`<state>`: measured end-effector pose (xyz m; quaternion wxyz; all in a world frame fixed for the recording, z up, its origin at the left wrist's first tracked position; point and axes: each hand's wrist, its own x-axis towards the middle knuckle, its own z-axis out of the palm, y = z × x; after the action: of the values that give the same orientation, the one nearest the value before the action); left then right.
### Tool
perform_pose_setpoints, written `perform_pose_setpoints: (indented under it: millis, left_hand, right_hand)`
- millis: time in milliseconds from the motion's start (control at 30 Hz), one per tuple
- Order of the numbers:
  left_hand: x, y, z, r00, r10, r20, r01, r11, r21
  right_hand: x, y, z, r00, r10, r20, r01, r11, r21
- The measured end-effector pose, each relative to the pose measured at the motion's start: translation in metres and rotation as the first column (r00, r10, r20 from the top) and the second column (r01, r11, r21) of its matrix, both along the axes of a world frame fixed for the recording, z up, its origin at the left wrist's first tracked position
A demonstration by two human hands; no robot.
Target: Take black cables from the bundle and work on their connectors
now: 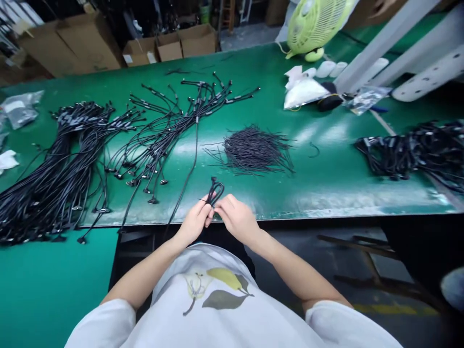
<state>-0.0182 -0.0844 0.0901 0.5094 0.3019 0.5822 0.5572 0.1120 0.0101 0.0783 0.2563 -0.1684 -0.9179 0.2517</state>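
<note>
A coiled black cable (216,189) is pinched in my left hand (196,217), its loop and a connector end sticking up past the fingers. My right hand (236,216) presses its fingertips together close against the coil; what they grip, perhaps a thin black tie, is too small to make out. Just beyond my hands lies a pile of short thin black ties (255,149). To the left, loose black cables with connectors (174,130) spread over the green table (326,188).
Far left lies a thick heap of black cables (68,169). Bundled cables (413,147) rest at the right. Toward the back right stand a green fan (317,24), a white plastic bag (304,93) and a grey post (384,46). Cardboard boxes (197,41) stand behind the table.
</note>
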Motion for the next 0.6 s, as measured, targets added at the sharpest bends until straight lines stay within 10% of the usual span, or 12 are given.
perform_pose_setpoints:
  millis: [167, 300, 600]
  left_hand:
    - [-0.019, -0.007, -0.011, 0.971, -0.085, -0.222, 0.044, 0.982, -0.185]
    - [-0.025, -0.014, -0.004, 0.969, -0.238, -0.066, 0.225, 0.961, -0.158]
    - [-0.034, -0.021, -0.010, 0.937, -0.074, 0.342, 0.187, 0.933, -0.309]
  right_hand:
    - [-0.020, 0.015, 0.013, 0.935, 0.329, 0.133, -0.331, 0.673, 0.662]
    - [-0.031, 0.018, 0.027, 0.823, 0.453, 0.342, -0.557, 0.528, 0.641]
    - [-0.042, 0.006, 0.045, 0.713, 0.456, 0.533, -0.698, 0.389, 0.600]
